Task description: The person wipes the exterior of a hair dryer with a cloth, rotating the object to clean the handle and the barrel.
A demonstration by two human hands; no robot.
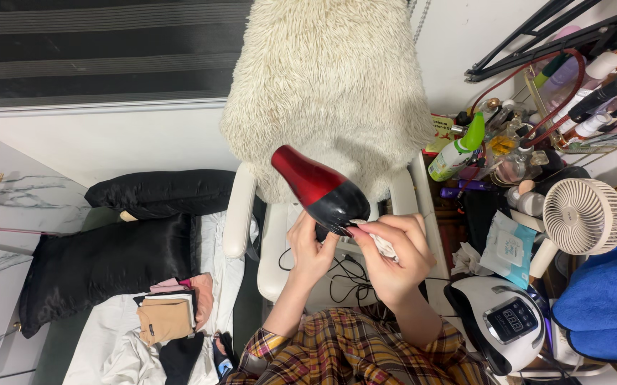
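A red and black hair dryer (320, 189) is held up in front of the person, above the seat of a white chair (273, 249), its red barrel slanting up toward the left and its black rear end facing the hands. The left hand (312, 251) grips the dryer from below, fingers closed around the black handle, which is mostly hidden behind them. The right hand (394, 253) is clenched on a small white cloth (383, 246) and presses it against the black rear end of the dryer, fingertips touching the casing. A black cord (344, 278) hangs in loops beneath the hands, over the chair seat. Both forearms come out of plaid sleeves (351, 349) in yellow and dark red.

A shaggy cream cover (330, 78) is draped over the chair's back, just behind the dryer. To the left lies a bed (109, 342) with two black satin pillows (109, 264) and a small stack of folded clothes (169, 314). To the right, a crowded worktop (433, 199) carries a green spray bottle (458, 150), a cluster of small bottles, a pack of wet wipes (508, 249), a white desk fan (583, 217) and a white nail lamp (504, 321) with a dark display. A blue towel (608, 299) lies at the far right edge.
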